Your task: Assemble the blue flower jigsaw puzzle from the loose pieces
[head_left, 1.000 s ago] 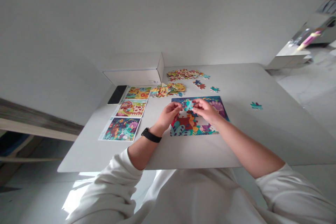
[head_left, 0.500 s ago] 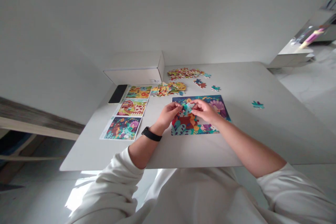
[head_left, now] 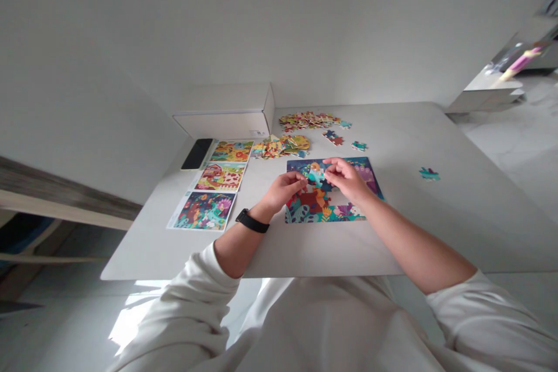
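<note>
A colourful, partly assembled jigsaw [head_left: 305,209] lies on the white table [head_left: 305,250] in front of me. My right hand [head_left: 346,179] pinches a teal puzzle piece [head_left: 315,175] just above the jigsaw's upper middle. My left hand [head_left: 283,189], with a black watch [head_left: 251,221] on its wrist, rests at the jigsaw's left edge, its curled fingertips close to the teal piece; whether they touch it I cannot tell.
Two heaps of loose pieces [head_left: 310,121] [head_left: 279,146] lie behind the jigsaw, with stray pieces [head_left: 332,138] [head_left: 358,146] nearby and one [head_left: 429,174] far right. Three picture cards [head_left: 219,177] lie to the left beside a black phone [head_left: 197,154] and a white box [head_left: 226,110].
The teal piece, held between both hands before, has moved slightly up and right with my right hand. My left hand has dropped a little away from it.
</note>
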Action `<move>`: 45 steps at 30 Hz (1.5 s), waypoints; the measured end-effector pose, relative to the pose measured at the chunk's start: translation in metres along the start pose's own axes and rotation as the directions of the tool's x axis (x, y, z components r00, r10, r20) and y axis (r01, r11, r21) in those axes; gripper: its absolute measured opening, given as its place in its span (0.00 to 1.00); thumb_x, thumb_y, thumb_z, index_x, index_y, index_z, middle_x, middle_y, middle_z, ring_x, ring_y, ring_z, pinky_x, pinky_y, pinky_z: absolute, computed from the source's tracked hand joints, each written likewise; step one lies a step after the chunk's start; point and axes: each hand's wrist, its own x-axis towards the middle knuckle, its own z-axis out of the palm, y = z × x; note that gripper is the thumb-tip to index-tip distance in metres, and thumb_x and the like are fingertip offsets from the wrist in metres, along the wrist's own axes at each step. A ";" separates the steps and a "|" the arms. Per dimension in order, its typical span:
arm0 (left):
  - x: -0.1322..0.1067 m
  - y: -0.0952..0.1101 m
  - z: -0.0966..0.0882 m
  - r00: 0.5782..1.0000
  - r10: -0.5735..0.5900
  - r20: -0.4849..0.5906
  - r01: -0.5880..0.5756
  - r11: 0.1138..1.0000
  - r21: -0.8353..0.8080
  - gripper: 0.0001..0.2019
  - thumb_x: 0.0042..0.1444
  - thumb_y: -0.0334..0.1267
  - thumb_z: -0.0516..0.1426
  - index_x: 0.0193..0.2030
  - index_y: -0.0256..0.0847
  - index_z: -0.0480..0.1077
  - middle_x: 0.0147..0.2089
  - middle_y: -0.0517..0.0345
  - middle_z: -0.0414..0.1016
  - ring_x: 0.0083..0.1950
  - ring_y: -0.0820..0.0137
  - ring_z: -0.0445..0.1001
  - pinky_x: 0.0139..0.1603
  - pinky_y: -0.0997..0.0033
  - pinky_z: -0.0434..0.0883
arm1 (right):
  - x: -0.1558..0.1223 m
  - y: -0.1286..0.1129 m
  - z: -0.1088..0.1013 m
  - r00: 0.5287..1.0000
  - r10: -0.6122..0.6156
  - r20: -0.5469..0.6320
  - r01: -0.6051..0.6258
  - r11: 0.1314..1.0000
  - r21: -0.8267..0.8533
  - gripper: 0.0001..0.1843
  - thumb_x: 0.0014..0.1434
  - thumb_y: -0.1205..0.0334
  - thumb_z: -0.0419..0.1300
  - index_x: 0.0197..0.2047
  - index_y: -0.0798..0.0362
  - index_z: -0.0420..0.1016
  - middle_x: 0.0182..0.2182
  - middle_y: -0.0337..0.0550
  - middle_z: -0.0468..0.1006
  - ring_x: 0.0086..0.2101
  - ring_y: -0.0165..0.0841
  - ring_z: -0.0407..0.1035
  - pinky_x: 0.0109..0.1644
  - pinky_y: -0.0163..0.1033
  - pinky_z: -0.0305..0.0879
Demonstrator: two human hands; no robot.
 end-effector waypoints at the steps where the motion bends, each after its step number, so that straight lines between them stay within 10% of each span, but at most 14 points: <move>1: 0.000 0.000 0.000 1.000 -0.002 0.008 0.002 1.000 0.011 0.24 0.53 0.60 0.72 0.37 0.39 0.77 0.32 0.57 0.79 0.30 0.73 0.71 0.32 0.73 0.66 | 0.000 0.000 0.000 1.000 0.001 -0.002 -0.001 1.000 0.002 0.26 0.60 0.44 0.71 0.56 0.46 0.75 0.36 0.39 0.79 0.35 0.37 0.73 0.41 0.43 0.70; 21: 0.001 0.002 0.003 0.989 0.049 -0.141 -0.054 0.998 -0.031 0.27 0.54 0.63 0.71 0.41 0.40 0.73 0.34 0.58 0.78 0.28 0.74 0.71 0.23 0.77 0.68 | 0.000 0.001 0.000 0.989 0.006 0.145 -0.004 1.000 -0.017 0.23 0.58 0.53 0.71 0.55 0.49 0.76 0.34 0.39 0.78 0.35 0.35 0.72 0.41 0.41 0.69; 34: 0.002 0.006 -0.001 0.983 0.037 -0.178 -0.046 0.998 -0.049 0.25 0.54 0.57 0.72 0.46 0.41 0.73 0.36 0.60 0.74 0.29 0.74 0.73 0.19 0.80 0.66 | 0.019 -0.012 -0.073 0.984 -0.064 -0.168 0.063 0.998 -0.012 0.27 0.57 0.48 0.74 0.55 0.48 0.76 0.35 0.38 0.78 0.32 0.34 0.71 0.36 0.40 0.67; 45: 0.004 0.003 -0.003 0.980 0.058 -0.189 -0.065 0.997 -0.033 0.24 0.54 0.53 0.72 0.48 0.41 0.73 0.35 0.62 0.73 0.30 0.74 0.73 0.20 0.80 0.66 | 0.022 -0.008 -0.078 0.977 -0.073 -0.198 0.075 0.997 0.005 0.27 0.56 0.46 0.76 0.54 0.47 0.77 0.34 0.37 0.78 0.33 0.34 0.72 0.38 0.40 0.69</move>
